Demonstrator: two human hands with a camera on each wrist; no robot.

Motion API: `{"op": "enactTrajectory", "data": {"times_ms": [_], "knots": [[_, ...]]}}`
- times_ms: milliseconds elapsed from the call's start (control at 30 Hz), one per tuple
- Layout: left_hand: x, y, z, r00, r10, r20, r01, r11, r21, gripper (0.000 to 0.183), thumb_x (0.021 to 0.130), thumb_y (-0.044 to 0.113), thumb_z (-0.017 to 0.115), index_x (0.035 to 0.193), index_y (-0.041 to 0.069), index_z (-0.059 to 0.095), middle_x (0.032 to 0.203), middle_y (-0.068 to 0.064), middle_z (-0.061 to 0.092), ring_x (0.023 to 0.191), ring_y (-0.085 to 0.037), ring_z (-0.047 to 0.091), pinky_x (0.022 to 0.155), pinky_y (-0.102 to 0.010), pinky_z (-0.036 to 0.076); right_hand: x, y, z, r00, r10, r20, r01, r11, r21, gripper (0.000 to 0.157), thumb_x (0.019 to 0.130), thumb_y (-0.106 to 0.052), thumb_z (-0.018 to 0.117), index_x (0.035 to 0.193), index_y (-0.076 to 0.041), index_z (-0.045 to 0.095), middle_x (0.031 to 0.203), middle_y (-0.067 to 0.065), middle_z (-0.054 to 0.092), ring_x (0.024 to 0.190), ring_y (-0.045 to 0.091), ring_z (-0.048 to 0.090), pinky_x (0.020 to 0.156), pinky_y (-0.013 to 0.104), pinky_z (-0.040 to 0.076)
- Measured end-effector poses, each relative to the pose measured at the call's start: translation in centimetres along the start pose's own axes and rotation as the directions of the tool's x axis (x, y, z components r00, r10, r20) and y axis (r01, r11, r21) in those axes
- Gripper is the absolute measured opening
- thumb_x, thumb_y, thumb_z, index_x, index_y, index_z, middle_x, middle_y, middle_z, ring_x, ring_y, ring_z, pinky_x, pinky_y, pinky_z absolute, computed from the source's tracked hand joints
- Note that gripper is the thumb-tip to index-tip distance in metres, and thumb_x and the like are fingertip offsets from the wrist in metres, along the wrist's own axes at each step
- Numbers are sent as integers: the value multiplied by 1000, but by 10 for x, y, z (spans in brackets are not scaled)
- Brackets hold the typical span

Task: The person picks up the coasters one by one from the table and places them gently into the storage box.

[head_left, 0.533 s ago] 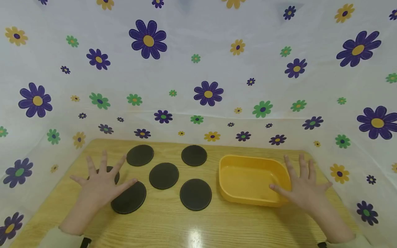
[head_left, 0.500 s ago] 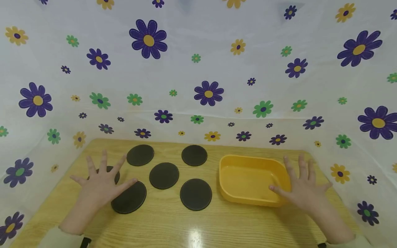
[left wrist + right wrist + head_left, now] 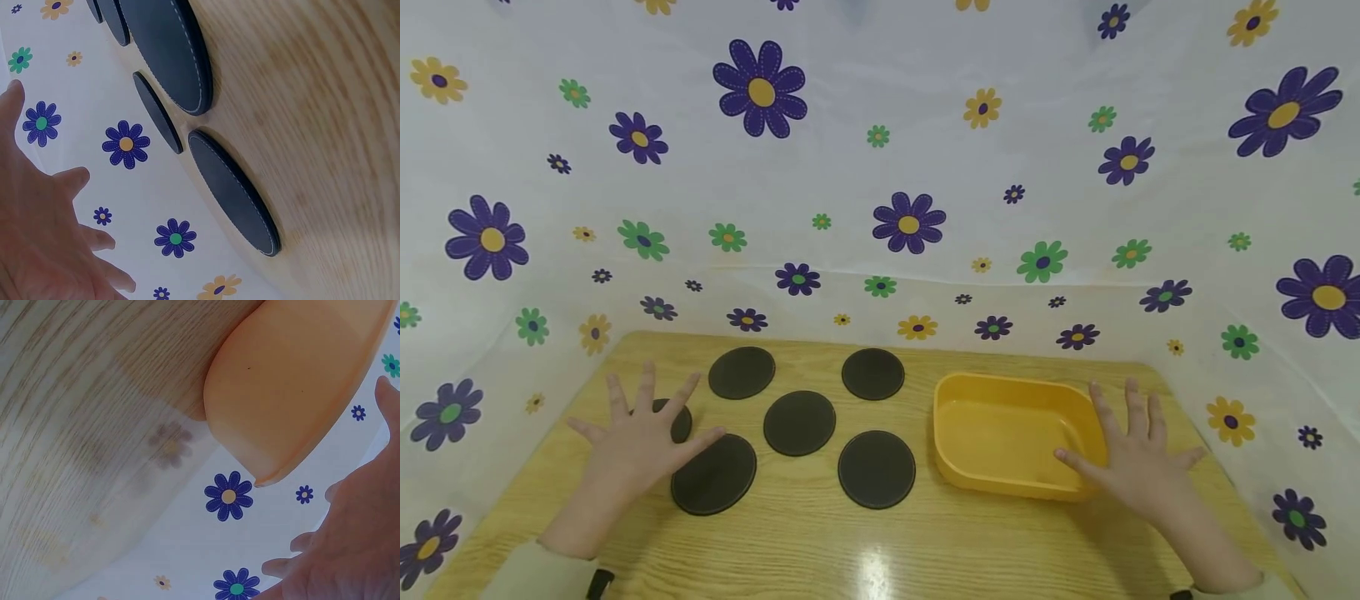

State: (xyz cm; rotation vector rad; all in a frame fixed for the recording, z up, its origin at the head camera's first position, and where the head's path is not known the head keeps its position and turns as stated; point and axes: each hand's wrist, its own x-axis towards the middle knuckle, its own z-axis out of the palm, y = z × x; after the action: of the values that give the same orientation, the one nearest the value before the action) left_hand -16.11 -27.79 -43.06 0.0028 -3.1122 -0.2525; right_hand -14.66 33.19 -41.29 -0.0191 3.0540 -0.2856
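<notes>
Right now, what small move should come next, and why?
I'd probably lower the left grip to the black coaster by its thumb. Its fingers are spread and hold nothing, that coaster looks within easy reach, and all six coasters lie on the table, outside the yellow tub.

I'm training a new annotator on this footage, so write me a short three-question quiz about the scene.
1. Count: how many round black coasters show on the wooden table in the head view?
2. True or false: the left hand is gripping one of the coasters.
3. Fill in: the yellow tray stands nearest the person's ___ hand.

Key:
1. Six; one is partly hidden behind the left hand.
2. False; its fingers are spread and hold nothing.
3. Right; the right hand is at the tray's side, fingers spread.
</notes>
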Motion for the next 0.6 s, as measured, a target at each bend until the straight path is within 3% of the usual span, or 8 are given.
{"op": "enactTrajectory", "data": {"times_ms": [267, 600], "knots": [[3, -17, 5, 999, 26, -28, -26, 999, 23, 102, 91, 85, 52, 170, 26, 25, 172, -37, -1, 149, -76, -7, 86, -103, 2, -1, -2, 0, 999, -22, -37, 21, 999, -39, 111, 96, -77, 54, 172, -22, -6, 171, 35, -17, 152, 71, 0, 89, 101, 4], [12, -41, 14, 994, 45, -101, -38, 997, 70, 102, 89, 82, 58, 166, 19, 35, 169, -40, 14, 147, -77, 11, 92, -100, 18, 3, -2, 4, 978, -161, -134, 152, 985, -78, 105, 98, -68, 58, 172, -17, 4, 171, 38, 5, 154, 64, 12, 114, 87, 10]]}}
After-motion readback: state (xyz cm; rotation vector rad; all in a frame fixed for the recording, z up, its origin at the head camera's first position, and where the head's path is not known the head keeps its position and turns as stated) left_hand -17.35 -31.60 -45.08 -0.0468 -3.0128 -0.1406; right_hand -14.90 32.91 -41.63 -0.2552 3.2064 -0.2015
